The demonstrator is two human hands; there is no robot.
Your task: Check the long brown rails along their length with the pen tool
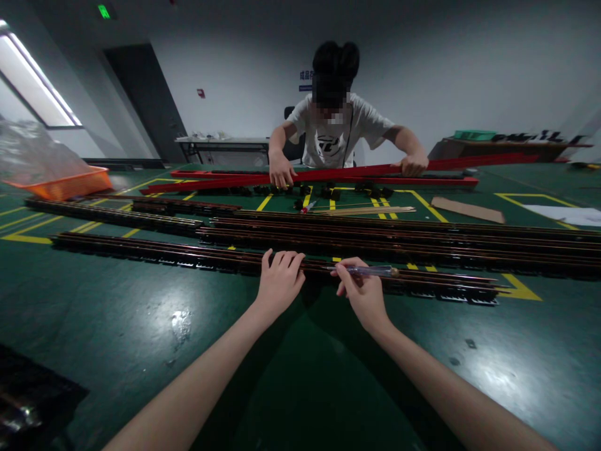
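Note:
Several long dark brown rails lie across the green table; the nearest rail runs under both my hands. My left hand rests on this rail, its fingers curled over the top edge. My right hand is closed round a clear-handled screwdriver, which lies level along the rail and points right.
Across the table a person in a white T-shirt holds long red rails with both hands. Small black parts and thin wooden sticks lie mid-table. An orange basket stands far left, cardboard far right.

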